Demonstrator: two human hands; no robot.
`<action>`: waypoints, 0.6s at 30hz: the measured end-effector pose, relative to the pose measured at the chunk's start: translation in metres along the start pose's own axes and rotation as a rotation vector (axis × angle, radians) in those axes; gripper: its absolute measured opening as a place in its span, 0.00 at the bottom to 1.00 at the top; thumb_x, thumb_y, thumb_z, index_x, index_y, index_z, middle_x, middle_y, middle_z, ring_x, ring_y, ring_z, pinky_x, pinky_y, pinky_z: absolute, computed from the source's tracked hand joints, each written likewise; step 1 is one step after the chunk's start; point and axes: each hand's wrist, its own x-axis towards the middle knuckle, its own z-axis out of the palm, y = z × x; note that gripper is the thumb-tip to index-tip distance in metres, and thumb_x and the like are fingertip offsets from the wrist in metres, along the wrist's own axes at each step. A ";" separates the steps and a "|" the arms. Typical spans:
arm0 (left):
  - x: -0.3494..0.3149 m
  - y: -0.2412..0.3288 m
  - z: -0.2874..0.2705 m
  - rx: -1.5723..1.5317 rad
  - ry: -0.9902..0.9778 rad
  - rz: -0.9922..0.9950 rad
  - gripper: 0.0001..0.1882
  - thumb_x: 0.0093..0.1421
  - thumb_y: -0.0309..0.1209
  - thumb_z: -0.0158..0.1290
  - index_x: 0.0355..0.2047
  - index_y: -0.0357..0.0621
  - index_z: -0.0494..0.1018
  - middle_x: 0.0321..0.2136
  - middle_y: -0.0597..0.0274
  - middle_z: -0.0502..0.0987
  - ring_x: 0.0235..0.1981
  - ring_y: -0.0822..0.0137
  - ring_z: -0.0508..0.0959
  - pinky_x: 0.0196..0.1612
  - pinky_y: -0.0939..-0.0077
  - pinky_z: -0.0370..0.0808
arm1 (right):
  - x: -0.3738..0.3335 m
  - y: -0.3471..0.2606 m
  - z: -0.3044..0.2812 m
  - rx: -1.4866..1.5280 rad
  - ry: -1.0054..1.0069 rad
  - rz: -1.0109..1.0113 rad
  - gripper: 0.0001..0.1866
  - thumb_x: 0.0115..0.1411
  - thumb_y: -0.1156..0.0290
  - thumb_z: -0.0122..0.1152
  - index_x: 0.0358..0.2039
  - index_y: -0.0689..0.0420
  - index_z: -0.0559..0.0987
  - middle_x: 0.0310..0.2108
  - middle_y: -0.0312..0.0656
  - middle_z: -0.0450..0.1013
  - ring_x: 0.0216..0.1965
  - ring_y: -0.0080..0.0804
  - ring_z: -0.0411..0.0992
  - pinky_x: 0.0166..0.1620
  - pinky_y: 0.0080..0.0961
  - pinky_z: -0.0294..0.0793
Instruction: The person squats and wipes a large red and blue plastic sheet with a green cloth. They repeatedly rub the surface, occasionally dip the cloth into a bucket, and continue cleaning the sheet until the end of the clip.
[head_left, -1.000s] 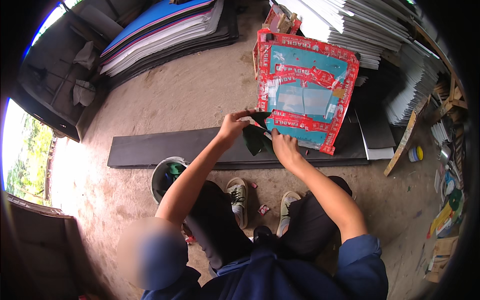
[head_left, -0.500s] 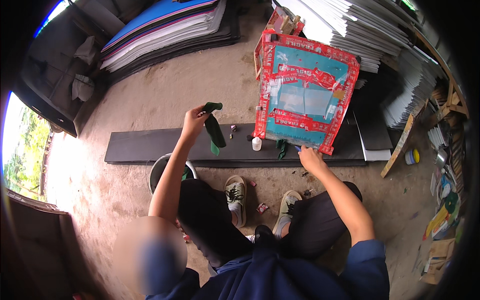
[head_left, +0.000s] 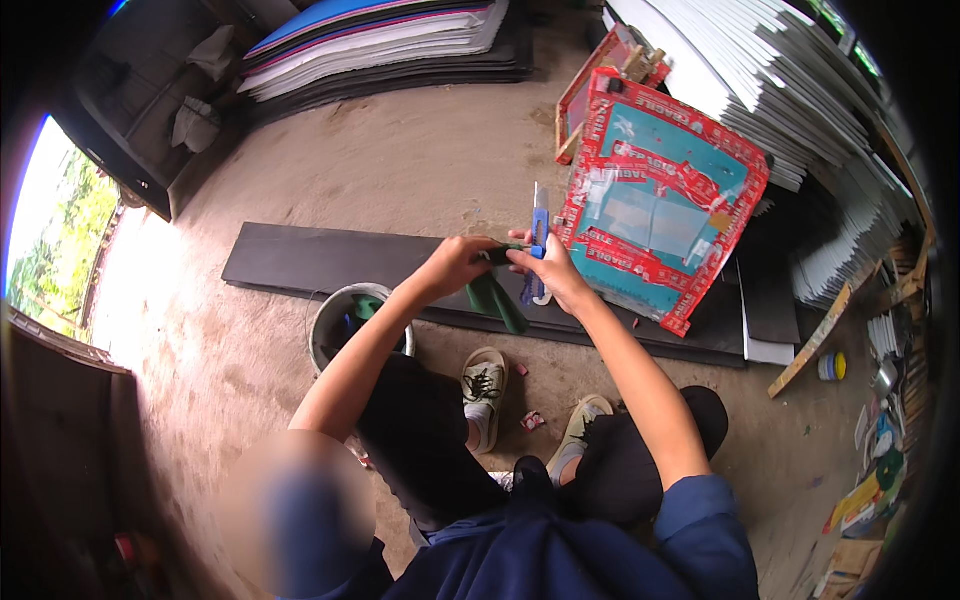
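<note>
My left hand [head_left: 455,265] grips the top of a dark green strip [head_left: 497,297] that hangs down over the long black board [head_left: 300,265]. My right hand [head_left: 550,275] meets it at the strip's upper end and holds a blue utility knife [head_left: 540,225] with its blade pointing up. Both hands touch at the middle of the view. Just right of them stands a teal panel wrapped in red tape [head_left: 660,215], tilted on the board.
A round bucket [head_left: 340,320] with green scraps sits by my left knee. Stacked foam sheets [head_left: 380,45] lie at the back, white sheets [head_left: 800,110] at the right. Small tools and a tape roll [head_left: 830,365] litter the right edge. My shoes [head_left: 485,385] rest on the concrete floor.
My left hand, which had lifted the green strip out to the left, has come back to the middle. My right hand has picked up the blue knife and joined it.
</note>
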 end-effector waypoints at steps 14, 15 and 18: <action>-0.127 -0.099 -0.042 0.333 0.247 -0.564 0.17 0.51 0.28 0.55 0.42 0.41 0.70 0.41 0.51 0.71 0.43 0.52 0.72 0.46 0.64 0.69 | 0.047 0.100 0.003 -0.168 0.103 0.254 0.12 0.49 0.83 0.60 0.31 0.61 0.66 0.30 0.41 0.69 0.32 0.27 0.73 0.33 0.25 0.79; -0.124 -0.103 -0.030 0.583 0.234 -0.555 0.19 0.51 0.32 0.56 0.44 0.44 0.70 0.44 0.52 0.69 0.45 0.52 0.71 0.48 0.62 0.69 | 0.050 0.103 0.003 -0.153 0.095 0.267 0.13 0.49 0.82 0.60 0.32 0.61 0.66 0.31 0.41 0.70 0.32 0.28 0.73 0.34 0.25 0.78; -0.085 -0.114 -0.001 0.253 0.338 -0.326 0.23 0.51 0.36 0.58 0.48 0.48 0.68 0.46 0.54 0.69 0.47 0.56 0.71 0.48 0.61 0.69 | 0.059 0.108 0.006 -0.101 0.079 0.286 0.13 0.51 0.80 0.61 0.33 0.60 0.66 0.32 0.42 0.70 0.33 0.29 0.73 0.35 0.26 0.78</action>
